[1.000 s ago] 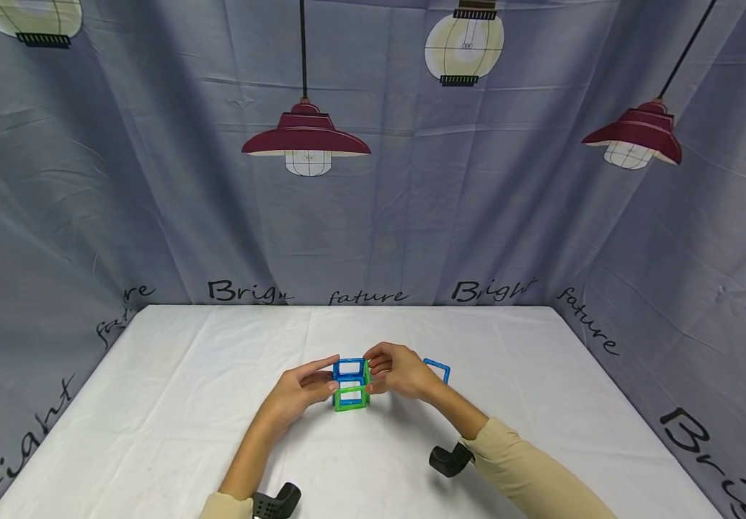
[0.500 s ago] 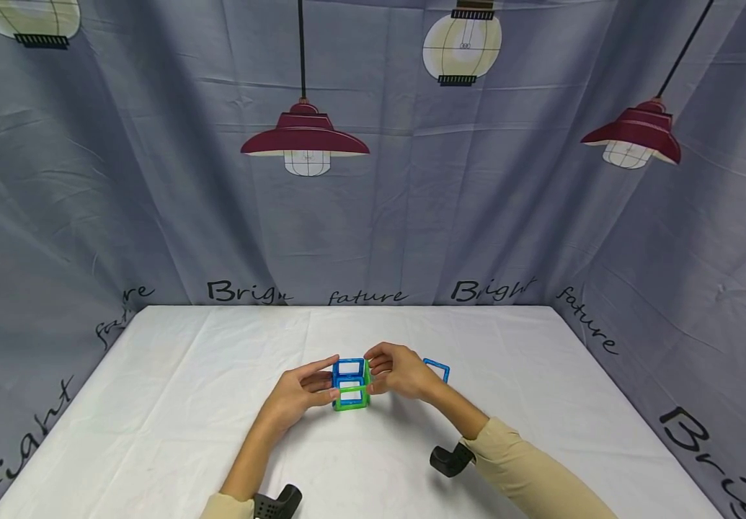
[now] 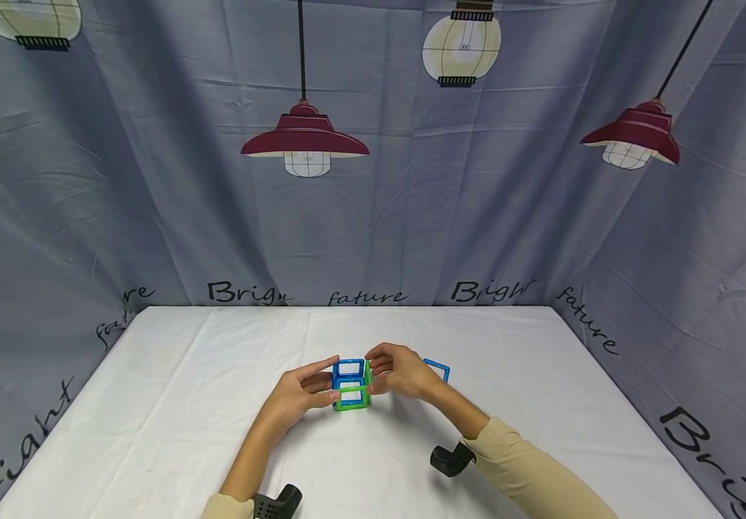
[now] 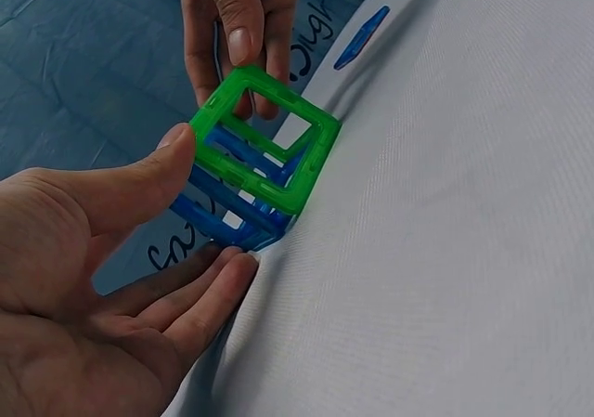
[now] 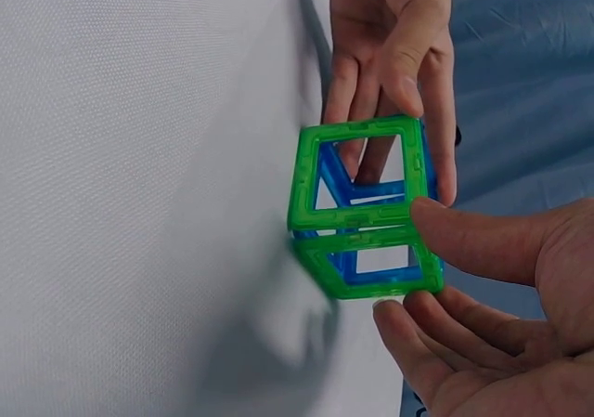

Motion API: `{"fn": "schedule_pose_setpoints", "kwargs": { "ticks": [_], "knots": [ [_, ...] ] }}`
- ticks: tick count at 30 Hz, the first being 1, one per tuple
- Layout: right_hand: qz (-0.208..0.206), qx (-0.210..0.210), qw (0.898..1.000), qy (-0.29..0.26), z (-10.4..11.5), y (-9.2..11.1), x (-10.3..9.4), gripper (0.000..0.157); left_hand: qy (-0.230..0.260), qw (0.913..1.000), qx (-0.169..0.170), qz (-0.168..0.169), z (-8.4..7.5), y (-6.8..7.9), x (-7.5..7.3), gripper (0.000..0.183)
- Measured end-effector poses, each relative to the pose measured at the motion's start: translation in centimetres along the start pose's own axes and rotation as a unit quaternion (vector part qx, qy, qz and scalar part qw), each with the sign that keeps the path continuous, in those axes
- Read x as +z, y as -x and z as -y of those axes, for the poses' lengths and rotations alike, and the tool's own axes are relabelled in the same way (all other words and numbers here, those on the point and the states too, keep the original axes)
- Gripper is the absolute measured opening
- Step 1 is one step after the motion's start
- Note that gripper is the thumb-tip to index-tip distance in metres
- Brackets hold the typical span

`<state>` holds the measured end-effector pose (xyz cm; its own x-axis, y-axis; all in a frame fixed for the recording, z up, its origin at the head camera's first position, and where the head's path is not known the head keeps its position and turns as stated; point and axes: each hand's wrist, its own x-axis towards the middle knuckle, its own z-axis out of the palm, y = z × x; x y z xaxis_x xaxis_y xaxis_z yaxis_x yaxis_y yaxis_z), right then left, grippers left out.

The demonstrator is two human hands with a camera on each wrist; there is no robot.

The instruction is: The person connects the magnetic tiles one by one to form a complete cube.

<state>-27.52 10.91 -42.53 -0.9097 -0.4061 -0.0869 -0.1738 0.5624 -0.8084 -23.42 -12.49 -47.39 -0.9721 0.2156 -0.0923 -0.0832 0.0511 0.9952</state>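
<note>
A small box of square magnetic tiles (image 3: 351, 409), blue and green open frames, stands on the white table between both hands. My left hand (image 3: 291, 396) holds it from the left, thumb at the edge of the green front tile (image 4: 243, 177) and fingers along the blue side. From the right, my right hand (image 3: 401, 371) grips it. In the right wrist view, that thumb lies on a corner where two green tiles (image 5: 357, 216) meet, with fingertips at the green side tile's far edge. The box's far side is partly hidden.
A loose blue square tile (image 3: 438, 364) lies on the white-covered table (image 3: 171, 404) just beyond my right wrist, partly covered by it. A grey-blue curtain (image 3: 373, 216) with printed lamps hangs behind the table. Black wrist cameras (image 3: 450, 460) sit on both forearms.
My left thumb has shifted slightly to the right over the green front tile's edge. The box and my right hand stay nearly still.
</note>
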Motion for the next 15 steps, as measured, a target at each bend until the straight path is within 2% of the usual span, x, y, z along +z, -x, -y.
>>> {"fn": "schedule_pose_setpoints", "kwargs": {
  "ticks": [6, 15],
  "knots": [
    [0.002, 0.003, 1.0, 0.003, -0.02, 0.1, -0.11, 0.055, 0.003, 1.0, 0.005, 0.001, 0.1, -0.12, -0.1, 0.064],
    [0.002, 0.012, 1.0, 0.014, -0.08, 0.2, -0.2, 0.055, -0.015, 0.9996, 0.001, -0.024, -0.19, 0.06, 0.28, 0.063]
  ]
}}
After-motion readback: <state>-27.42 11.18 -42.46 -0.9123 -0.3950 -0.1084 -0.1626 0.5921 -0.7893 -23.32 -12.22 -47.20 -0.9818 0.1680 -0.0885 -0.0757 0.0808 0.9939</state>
